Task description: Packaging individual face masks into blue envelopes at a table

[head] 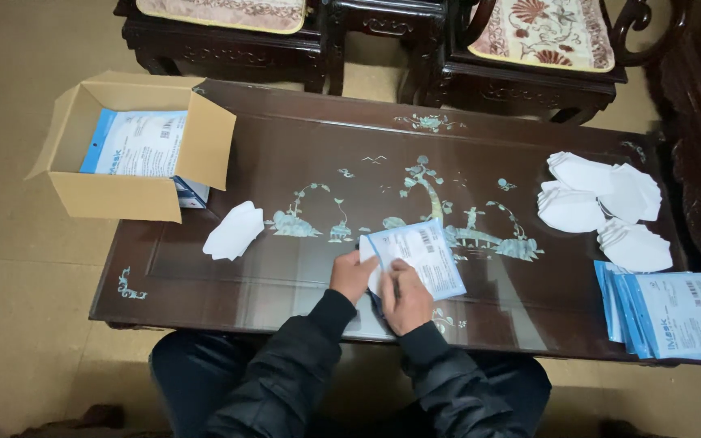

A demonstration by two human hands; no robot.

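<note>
Dark lacquered worktop [285, 146] with pale inlay, seen from above. Open brown cardboard box [135, 154] at its far left corner, blue-and-white packets inside. Heaps of white folded masks [602, 203] far right, stacked packets [675, 312] near right. At the near edge, left hand [353, 276] and right hand [406, 298] both grip a flat blue-and-white pouch [423, 258], a white mask [234, 231] lying well left.

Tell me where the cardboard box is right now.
In the head view, the open cardboard box sits on the far left corner of the dark inlaid table, overhanging its edge, with a white mask lying just right of it.
</note>
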